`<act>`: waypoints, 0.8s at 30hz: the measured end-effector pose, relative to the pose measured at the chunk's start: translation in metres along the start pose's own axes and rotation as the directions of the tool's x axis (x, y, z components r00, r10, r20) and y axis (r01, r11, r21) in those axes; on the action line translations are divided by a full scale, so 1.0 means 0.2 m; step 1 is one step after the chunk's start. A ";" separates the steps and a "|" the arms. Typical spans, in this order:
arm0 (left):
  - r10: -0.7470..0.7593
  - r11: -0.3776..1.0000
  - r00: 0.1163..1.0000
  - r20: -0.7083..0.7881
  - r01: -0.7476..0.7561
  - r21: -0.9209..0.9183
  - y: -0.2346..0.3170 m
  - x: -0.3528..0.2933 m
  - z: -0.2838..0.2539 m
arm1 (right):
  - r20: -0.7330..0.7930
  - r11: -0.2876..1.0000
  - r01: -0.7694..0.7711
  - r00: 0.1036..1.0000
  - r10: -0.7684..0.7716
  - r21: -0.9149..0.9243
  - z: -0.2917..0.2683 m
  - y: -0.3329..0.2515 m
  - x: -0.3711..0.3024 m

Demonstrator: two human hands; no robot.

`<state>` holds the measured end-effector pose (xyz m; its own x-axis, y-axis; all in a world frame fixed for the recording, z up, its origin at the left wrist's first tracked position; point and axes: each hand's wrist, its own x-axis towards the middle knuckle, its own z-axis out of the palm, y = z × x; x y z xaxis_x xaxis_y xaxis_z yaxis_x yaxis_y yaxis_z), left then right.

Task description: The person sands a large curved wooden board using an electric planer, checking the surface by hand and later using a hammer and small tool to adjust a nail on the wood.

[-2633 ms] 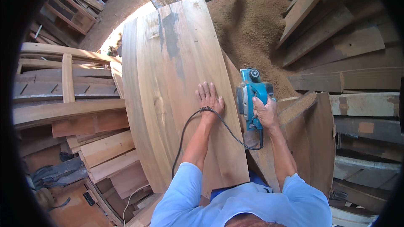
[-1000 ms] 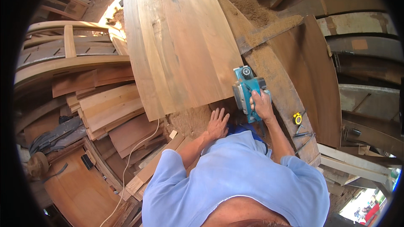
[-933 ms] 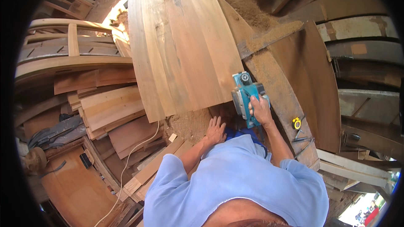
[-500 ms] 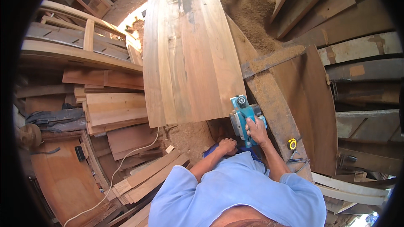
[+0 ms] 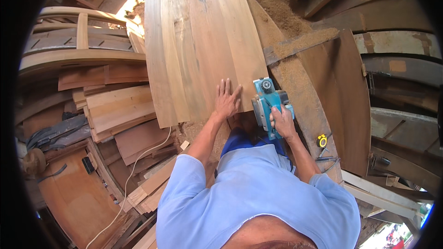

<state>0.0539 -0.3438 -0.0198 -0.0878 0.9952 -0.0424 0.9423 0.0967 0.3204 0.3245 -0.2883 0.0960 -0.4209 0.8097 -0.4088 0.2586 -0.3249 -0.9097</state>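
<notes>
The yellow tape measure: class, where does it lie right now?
In the head view, the tape measure lies at the right on a dusty plank, just right of the person's right forearm, near the blue planer.

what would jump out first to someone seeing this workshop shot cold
The wide pale wooden panel fills the upper middle, with the left hand pressed flat on its near end. Just to its right, the right hand grips a teal electric planer at the panel's near right corner. Sawdust lies heaped at the upper right, and stacked planks crowd the left side.
</notes>
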 end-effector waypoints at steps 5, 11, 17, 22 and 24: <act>-0.085 0.994 0.982 -0.169 0.096 0.058 -0.15 0.25 -0.01 | 0.010 0.997 -0.069 0.998 0.068 0.035 0.09 -0.04 0.02; -0.228 0.971 0.967 -0.111 0.234 0.046 -0.21 0.20 -0.03 | 0.017 0.997 -0.071 0.997 0.070 0.037 0.11 -0.02 0.01; -0.020 0.886 0.995 0.093 0.061 -0.459 -0.01 -0.36 -0.15 | 0.016 0.997 -0.038 0.999 0.039 -0.071 0.08 0.07 -0.04; 0.028 0.877 0.845 0.534 0.235 -0.418 0.21 -0.67 0.04 | 0.028 0.995 -0.101 0.994 0.102 -0.028 0.11 0.10 -0.14; 0.012 0.911 0.756 0.654 0.262 -0.319 0.27 -0.64 0.13 | 0.030 0.995 -0.099 0.995 0.100 -0.023 0.12 0.17 -0.16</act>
<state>0.1253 -0.4665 -0.0218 0.1559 0.7463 -0.6471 0.7323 0.3524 0.5828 0.3259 -0.3366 0.0768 -0.4187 0.7584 -0.4995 0.3188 -0.3922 -0.8629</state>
